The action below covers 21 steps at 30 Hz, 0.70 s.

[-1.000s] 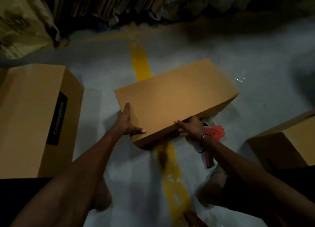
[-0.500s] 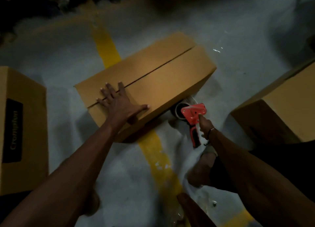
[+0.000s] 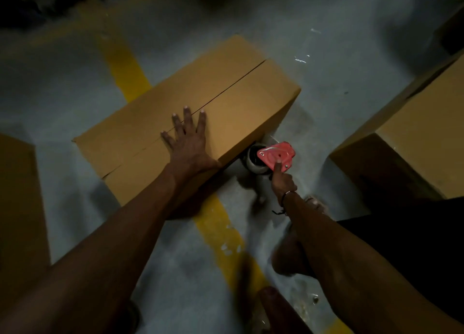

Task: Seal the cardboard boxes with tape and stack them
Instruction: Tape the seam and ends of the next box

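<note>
Down by the person's bent knees, the right hand [image 3: 283, 181] has closed around the handle of the red tape dispenser [image 3: 276, 156], thumb laid up along its plate; half a second ago it was only reaching for the tool, so the grasp is new. The dispenser sits low, just beside the near side of the box, and in this dim light I cannot tell whether it has left the floor [image 3: 339, 87] yet.

A little further out, the left hand [image 3: 187, 142] lies flat on the cardboard box [image 3: 226, 102], fingers straight and spread across the centre seam [image 3: 226, 88], pressing the two flaps down. A second ago both hands were turning this box over; now it rests seam-up across the yellow floor line [image 3: 125, 65], untaped.

I'd say the sealing is about to start: flaps held, tape in hand, nothing applied yet.

Beyond, another box [image 3: 421, 132] stands at the right and one at the left edge [image 3: 17, 208], both well apart from it.
</note>
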{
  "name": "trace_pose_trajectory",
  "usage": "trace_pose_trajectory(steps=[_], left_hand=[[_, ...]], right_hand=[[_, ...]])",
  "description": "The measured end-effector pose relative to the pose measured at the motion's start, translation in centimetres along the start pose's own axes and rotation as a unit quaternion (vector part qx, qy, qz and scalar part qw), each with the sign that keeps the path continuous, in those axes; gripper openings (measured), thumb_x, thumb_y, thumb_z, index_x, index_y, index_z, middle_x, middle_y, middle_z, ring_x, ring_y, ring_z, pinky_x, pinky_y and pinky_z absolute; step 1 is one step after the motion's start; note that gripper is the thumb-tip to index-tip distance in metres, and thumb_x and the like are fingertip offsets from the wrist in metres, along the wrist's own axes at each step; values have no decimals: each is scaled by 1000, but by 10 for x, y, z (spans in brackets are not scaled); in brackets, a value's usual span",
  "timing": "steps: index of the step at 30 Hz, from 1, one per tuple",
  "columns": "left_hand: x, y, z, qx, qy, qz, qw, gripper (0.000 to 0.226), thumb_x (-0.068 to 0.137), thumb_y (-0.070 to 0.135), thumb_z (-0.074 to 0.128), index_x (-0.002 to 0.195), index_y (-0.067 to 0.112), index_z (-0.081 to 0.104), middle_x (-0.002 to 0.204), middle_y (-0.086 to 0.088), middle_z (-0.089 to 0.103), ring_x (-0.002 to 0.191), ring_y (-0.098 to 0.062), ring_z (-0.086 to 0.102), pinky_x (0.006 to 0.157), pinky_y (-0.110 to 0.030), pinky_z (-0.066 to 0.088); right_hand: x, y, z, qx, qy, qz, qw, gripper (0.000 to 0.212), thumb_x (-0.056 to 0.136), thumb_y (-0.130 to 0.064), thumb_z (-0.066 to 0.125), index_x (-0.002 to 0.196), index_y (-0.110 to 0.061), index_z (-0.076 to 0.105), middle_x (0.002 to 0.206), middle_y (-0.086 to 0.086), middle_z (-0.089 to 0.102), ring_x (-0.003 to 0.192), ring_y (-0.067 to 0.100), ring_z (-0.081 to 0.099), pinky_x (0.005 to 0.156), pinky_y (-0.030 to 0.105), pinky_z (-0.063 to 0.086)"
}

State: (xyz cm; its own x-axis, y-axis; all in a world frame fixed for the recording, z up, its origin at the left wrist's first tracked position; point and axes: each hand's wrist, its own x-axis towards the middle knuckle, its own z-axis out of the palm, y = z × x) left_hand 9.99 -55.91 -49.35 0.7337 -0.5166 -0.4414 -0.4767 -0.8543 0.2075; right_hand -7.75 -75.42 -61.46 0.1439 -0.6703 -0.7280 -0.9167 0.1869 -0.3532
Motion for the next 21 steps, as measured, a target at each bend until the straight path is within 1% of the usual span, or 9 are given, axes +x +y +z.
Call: trace_pose_trajectory(steps=[2,5,7,9,10,12,13,16,21], left_hand=[[-2,-1,0,7,-2,4,1000,147,66,67,83,161,27,-21,164,-11,-37,150,-45,-29,112,-78,-5],[-7,-3,-1,24,-14,-2,1000,145,66,67,83,162,27,-18,164,-11,-36,151,-45,-27,112,-79,-1],[-13,-7,-1,33,-26,-8,999,147,65,66,85,162,28,-18,164,-9,-37,151,-45,-27,112,-80,3],[-24,-11,0,36,-32,-7,999,147,65,63,87,162,29,-17,164,-7,-37,152,-43,-26,112,-80,7],[-31,-15,1,38,-35,-10,999,146,65,61,88,163,29,-16,165,-6,-36,153,-42,-25,112,-79,12],[-46,-22,5,41,-44,-23,998,145,66,54,91,163,31,-14,165,-3,-36,154,-41,-23,111,-78,21],[-54,-26,8,43,-47,-23,998,144,66,51,92,163,32,-13,165,-3,-35,154,-40,-22,111,-78,24],[-77,-34,16,50,-47,-10,998,143,65,46,94,164,33,-9,167,-3,-31,155,-41,-18,109,-77,29],[-112,-32,23,92,-63,26,993,144,65,31,96,163,32,-10,167,-4,-31,156,-40,-14,112,-71,33]], right_hand=[[-4,-2,-15,4,6,1,1000,105,90,-84,9,136,-3,58,137,26,56,126,39,52,112,50,33],[-17,-4,-46,48,34,0,998,94,99,-73,13,129,1,63,133,27,59,124,40,55,107,43,37],[-26,-6,-65,84,60,-8,995,95,97,-76,10,110,-6,74,124,25,65,114,39,59,101,42,42],[-37,-12,-85,137,81,-20,987,89,100,-72,9,90,-15,77,115,22,67,106,37,60,93,40,41],[-44,-17,-95,179,105,-25,978,82,103,-66,13,95,-14,77,120,25,66,110,38,59,94,40,40],[-58,-26,-116,265,164,-22,950,75,107,-58,23,121,-1,70,133,29,59,122,42,54,101,44,38],[-66,-31,-129,285,183,-25,941,75,107,-57,24,126,2,66,135,29,58,122,41,54,101,45,38],[-84,-42,-161,232,184,-52,954,83,105,-62,13,125,-2,66,130,25,62,112,37,58,87,39,38],[-119,-77,-186,89,128,-179,971,62,106,-58,7,123,-15,48,126,23,64,110,38,62,94,44,46]])
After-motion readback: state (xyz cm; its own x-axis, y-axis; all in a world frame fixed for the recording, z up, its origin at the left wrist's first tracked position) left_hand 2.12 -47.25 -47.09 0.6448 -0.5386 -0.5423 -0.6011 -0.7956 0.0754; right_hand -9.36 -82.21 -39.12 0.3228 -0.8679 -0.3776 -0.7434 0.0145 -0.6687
